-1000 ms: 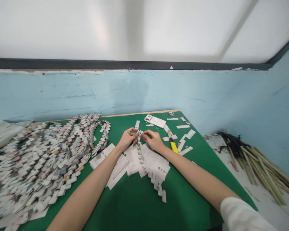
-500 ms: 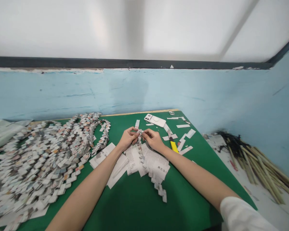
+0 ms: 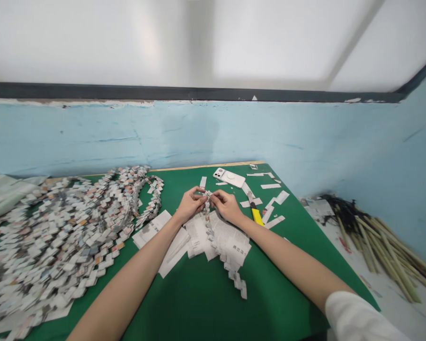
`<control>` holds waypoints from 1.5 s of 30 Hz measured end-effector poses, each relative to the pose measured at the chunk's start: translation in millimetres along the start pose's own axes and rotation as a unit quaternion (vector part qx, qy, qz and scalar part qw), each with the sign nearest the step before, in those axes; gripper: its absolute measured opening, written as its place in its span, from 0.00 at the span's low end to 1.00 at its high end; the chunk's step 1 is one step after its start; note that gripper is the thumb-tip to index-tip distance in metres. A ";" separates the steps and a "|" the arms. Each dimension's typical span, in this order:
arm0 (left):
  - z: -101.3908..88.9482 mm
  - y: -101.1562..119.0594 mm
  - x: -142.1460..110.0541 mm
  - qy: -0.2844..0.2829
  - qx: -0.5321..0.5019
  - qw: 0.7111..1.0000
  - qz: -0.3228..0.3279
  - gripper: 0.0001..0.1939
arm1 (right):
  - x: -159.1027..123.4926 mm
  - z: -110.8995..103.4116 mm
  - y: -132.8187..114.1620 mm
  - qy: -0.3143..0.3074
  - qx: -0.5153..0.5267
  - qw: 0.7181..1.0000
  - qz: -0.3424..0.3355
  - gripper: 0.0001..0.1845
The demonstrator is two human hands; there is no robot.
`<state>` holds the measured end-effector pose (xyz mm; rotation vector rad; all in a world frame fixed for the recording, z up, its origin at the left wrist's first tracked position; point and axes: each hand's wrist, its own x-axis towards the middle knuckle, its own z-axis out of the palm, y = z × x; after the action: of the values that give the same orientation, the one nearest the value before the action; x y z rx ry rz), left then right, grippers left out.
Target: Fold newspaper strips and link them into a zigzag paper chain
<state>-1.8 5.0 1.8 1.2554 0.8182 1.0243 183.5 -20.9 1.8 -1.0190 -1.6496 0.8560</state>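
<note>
A zigzag chain of folded paper (image 3: 230, 270) runs from between my fingertips down over loose sheets of newspaper (image 3: 230, 237) toward the near part of the green table. My left hand (image 3: 190, 204) pinches the chain's far end from the left, its fingers curled. On the other side my right hand (image 3: 225, 203) is closed on the same end, thumb and forefinger together. The fingertips hide the exact fold they grip. Just beyond my left fingers lies a small paper strip (image 3: 203, 182).
A big heap of folded paper chains (image 3: 64, 241) covers the table's left side. At the right lie a white phone (image 3: 229, 177), a yellow-handled cutter (image 3: 257, 217) and several paper strips (image 3: 270, 186). Bamboo poles (image 3: 390, 251) rest on the floor beyond the green table's (image 3: 315, 255) right edge.
Both hands stay at the chain's end with only slight finger movement. The loose papers and the heap lie as before; the whole view has shifted very slightly.
</note>
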 end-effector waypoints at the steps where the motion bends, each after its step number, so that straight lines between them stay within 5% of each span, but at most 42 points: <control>1: 0.4 0.5 -0.2 0.001 0.001 1.000 0.000 0.29 | 0.3 -0.3 0.6 -0.003 0.002 1.000 0.002 0.15; 25: -3.2 -7.3 0.9 0.008 0.080 0.997 0.018 0.29 | 0.3 -3.5 2.7 -0.017 0.005 1.000 0.007 0.15; 33: -1.9 -3.8 1.6 -0.001 0.025 1.000 -0.013 0.32 | 10.8 -11.9 11.9 -0.075 0.067 0.994 0.033 0.15; 45: -3.9 -10.1 3.8 -0.032 0.016 0.999 -0.006 0.30 | 15.8 -19.4 5.8 -0.083 0.092 0.992 0.038 0.16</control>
<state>-2.5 9.9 -8.6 1.3041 0.7939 0.9596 200.7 -2.8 7.8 -0.9074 -1.6437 1.1481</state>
